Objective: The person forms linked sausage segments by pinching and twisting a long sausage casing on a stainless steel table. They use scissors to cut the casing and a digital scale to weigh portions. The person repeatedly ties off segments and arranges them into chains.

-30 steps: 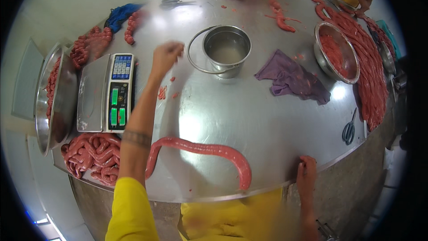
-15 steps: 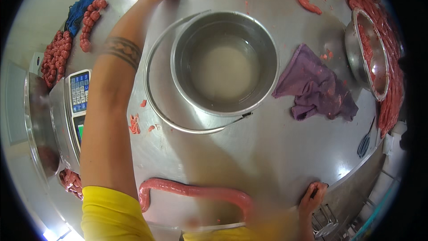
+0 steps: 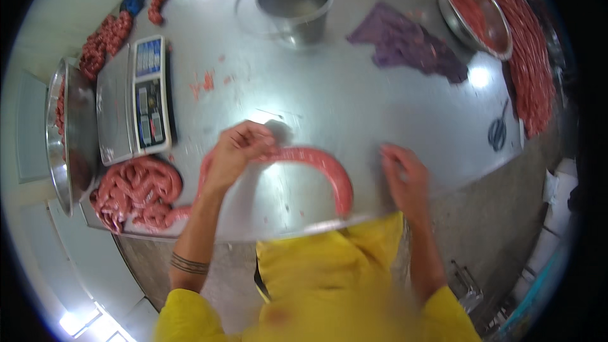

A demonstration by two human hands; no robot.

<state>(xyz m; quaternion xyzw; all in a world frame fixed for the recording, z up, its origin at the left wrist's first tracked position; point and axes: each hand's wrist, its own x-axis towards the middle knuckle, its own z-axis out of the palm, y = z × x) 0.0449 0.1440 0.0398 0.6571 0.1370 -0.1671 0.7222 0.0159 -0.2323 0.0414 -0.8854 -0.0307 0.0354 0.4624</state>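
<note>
A long, thick pink sausage [image 3: 339,183] curves along the near edge of the steel table, its right end at the edge. My left hand [image 3: 240,147] is over its upper bend, thumb and fingertips pinched together. A grey blur shows beside those fingertips; I cannot make out what it is, and whether the hand touches the sausage is unclear. To the right of the sausage hovers my right hand [image 3: 408,180], slightly blurred, its fingers loosely bent and apart from the thumb, with nothing visible in them. At the left, the sausage runs into a coiled pile of sausage [image 3: 139,190].
A digital scale [image 3: 152,98] and a large steel bowl [image 3: 81,145] stand at the left. Linked sausages [image 3: 107,41] lie behind. Farther off are a steel bucket [image 3: 310,25], a purple cloth [image 3: 399,41], a bowl of minced meat [image 3: 500,47], long sausages [image 3: 529,69] and scissors [image 3: 497,134].
My left hand has come back from the far side of the table to above the sausage. My right hand has lifted from the near edge. The view has shifted toward the near edge.
</note>
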